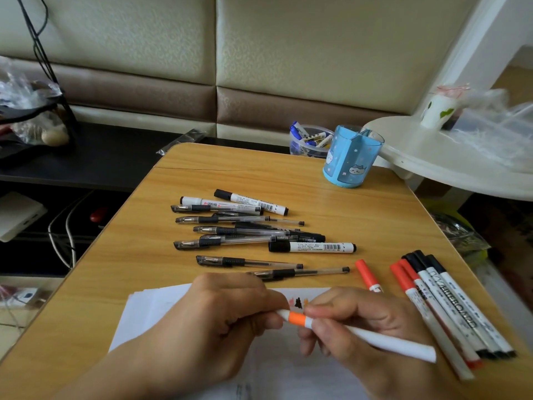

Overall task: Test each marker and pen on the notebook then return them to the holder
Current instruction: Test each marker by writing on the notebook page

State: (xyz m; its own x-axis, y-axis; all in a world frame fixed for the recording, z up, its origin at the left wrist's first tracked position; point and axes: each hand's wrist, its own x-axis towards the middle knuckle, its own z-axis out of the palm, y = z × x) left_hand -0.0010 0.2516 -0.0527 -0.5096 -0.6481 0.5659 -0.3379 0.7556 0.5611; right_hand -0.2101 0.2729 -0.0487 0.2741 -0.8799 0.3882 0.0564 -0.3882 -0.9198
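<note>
Over the white paper of the notebook [161, 307], at the near edge of the pale wooden bench [360, 209], both hands meet on one white marker with an orange band [297, 318]. Going left to right: the left hand [213, 319] curls its fingers [268, 301] around the marker's cap end, thumb and forefinger pinching it, wrist low over the page. The right hand [354, 321] grasps the white barrel just past the orange band, fingertips bunched, with the long barrel running out down and to the right, over the edge of its palm. Whether the cap is going on or coming off I cannot tell.

The risks, as I judge them: a sharp pull or push on the cap could jerk the hands apart or together and smear ink on skin or page. An elbow swing to the left could scatter the loose pile of clear black-ink gel pens and white black-capped markers [245, 226] further back. To the right, the row of red- and black-capped whiteboard markers [444, 301] lies close by the right wrist, so a careless move might roll them off the bench edge. The blue divided pen holder with cat pictures [350, 157] stands well apart at the far right corner, seemingly empty, so much remains to be returned.
</note>
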